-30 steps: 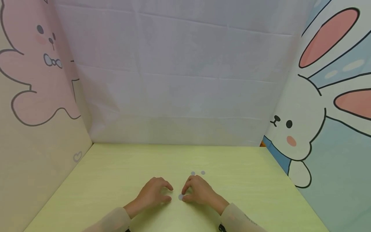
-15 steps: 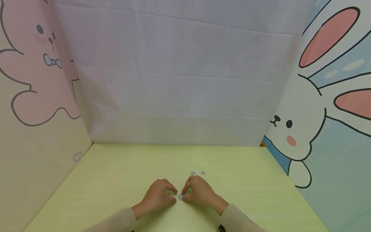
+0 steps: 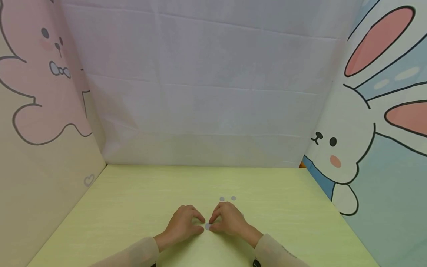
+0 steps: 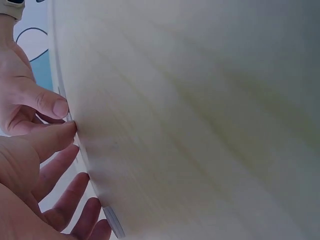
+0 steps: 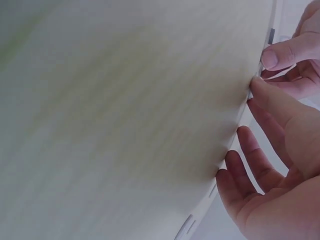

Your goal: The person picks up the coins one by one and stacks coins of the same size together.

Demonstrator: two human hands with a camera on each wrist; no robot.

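A flat grey disc (image 3: pixel 208 226) lies on the yellow tabletop between the two hands. My right hand (image 3: pixel 230 222) pinches its right edge, thumb and forefinger tips down at the surface. From the other side, my left hand (image 3: pixel 183 224) reaches the disc's left edge with thumb and forefinger curved and spread apart; whether they touch it is hard to tell. A short grey stack (image 4: pixel 114 222) stands close to the left little finger in the left wrist view, hidden from the head view by that hand.
Two more grey discs (image 3: pixel 222 199) (image 3: pixel 233 198) lie just beyond the right hand, and a sliver of another (image 3: pixel 242 215) peeks out behind it. A white cloth (image 3: pixel 207 92) closes the back; printed panels (image 3: pixel 337 148) stand at both sides.
My left hand has moved right, up to the disc's left edge. The right hand and the discs have stayed where they were.
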